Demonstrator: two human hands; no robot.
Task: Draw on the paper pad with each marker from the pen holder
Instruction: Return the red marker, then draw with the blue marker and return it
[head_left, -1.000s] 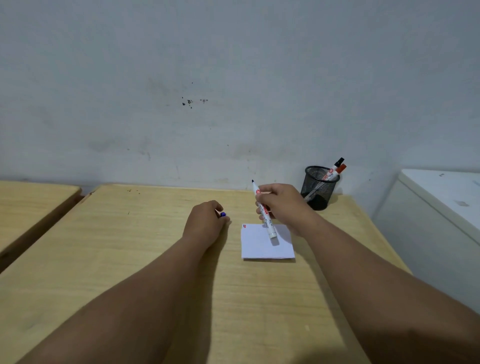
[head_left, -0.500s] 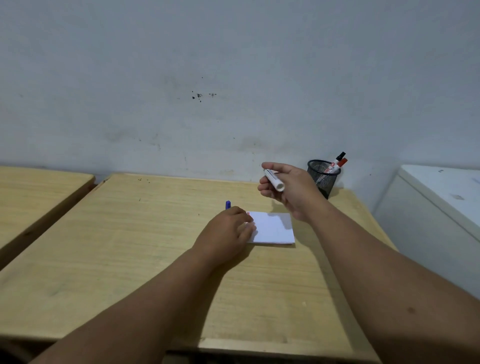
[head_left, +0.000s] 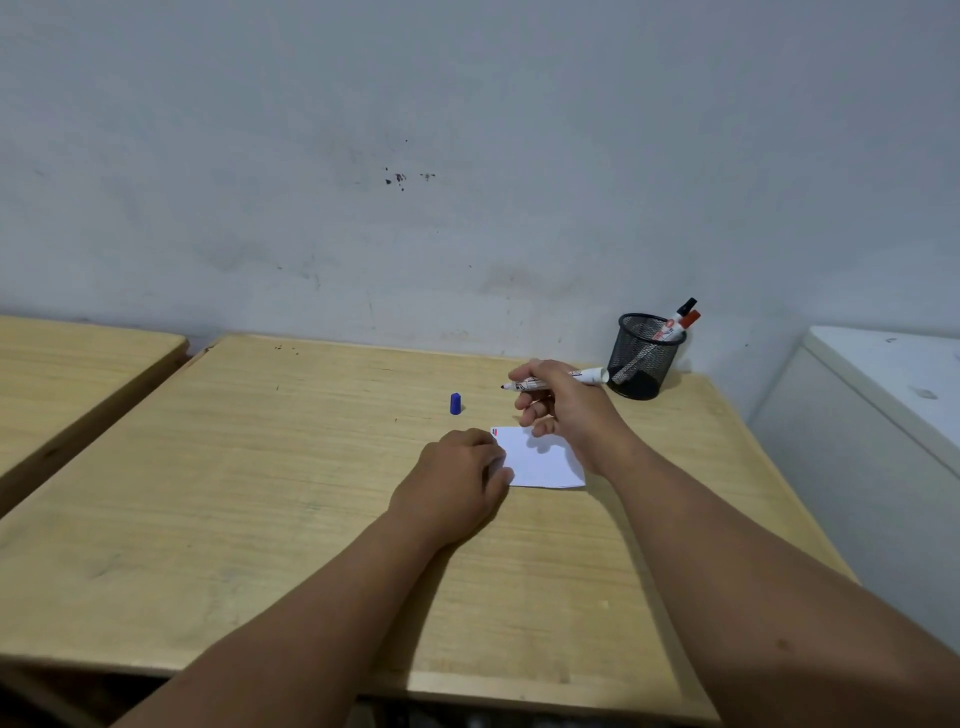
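A small white paper pad (head_left: 545, 460) lies on the wooden desk (head_left: 260, 493). My left hand (head_left: 457, 486) rests on the pad's left edge, fingers curled, pressing it down. My right hand (head_left: 563, 405) hovers just above the pad's far edge and grips an uncapped white marker (head_left: 550, 382), held nearly level with its tip pointing left. The blue cap (head_left: 455, 404) stands alone on the desk, left of the marker tip. A black mesh pen holder (head_left: 641, 358) at the back right holds two markers (head_left: 680, 321), one black-capped and one red-capped.
A second wooden desk (head_left: 78, 364) stands to the left across a narrow gap. A white cabinet (head_left: 883, 415) is at the right, close to the desk's edge. A grey wall runs behind the desk.
My left hand set the blue cap down on the desk and moved onto the pad's left edge. My right hand turned the marker from upright to nearly level, tip pointing left.
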